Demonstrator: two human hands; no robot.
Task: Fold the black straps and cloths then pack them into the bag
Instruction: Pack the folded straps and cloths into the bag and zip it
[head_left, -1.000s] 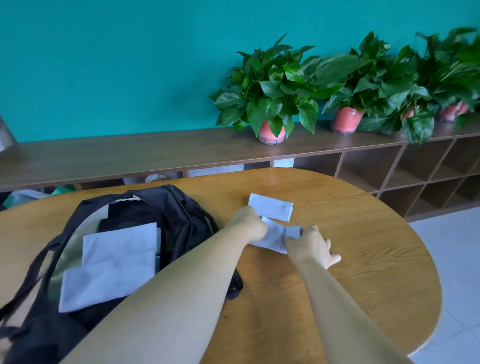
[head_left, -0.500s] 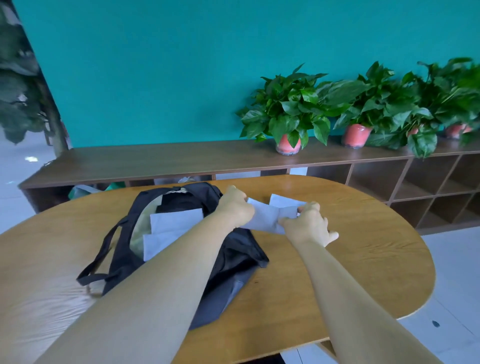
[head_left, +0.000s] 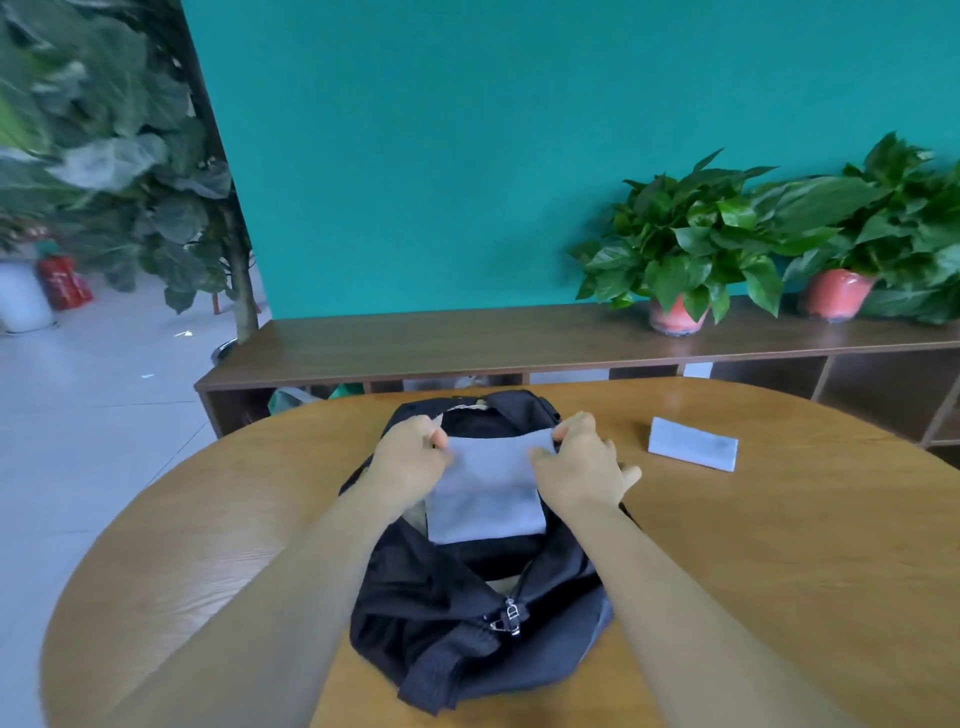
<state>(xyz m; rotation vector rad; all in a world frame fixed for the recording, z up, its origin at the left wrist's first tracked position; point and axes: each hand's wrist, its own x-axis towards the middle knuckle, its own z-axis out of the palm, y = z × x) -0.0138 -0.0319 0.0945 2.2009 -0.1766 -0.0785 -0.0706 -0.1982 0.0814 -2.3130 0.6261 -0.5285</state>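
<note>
Two hands, left hand (head_left: 410, 457) and right hand (head_left: 582, 462), pinch the far corners of a grey cloth (head_left: 485, 493) over the open black bag (head_left: 467, 597), centre frame; second folded cloth (head_left: 692, 444) lies on tabletop (head_left: 779, 545), right

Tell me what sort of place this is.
Probably an office lounge or classroom corner: a rounded wooden table, a long low cubby shelf carrying potted plants against a teal wall, and a tiled floor.
</note>
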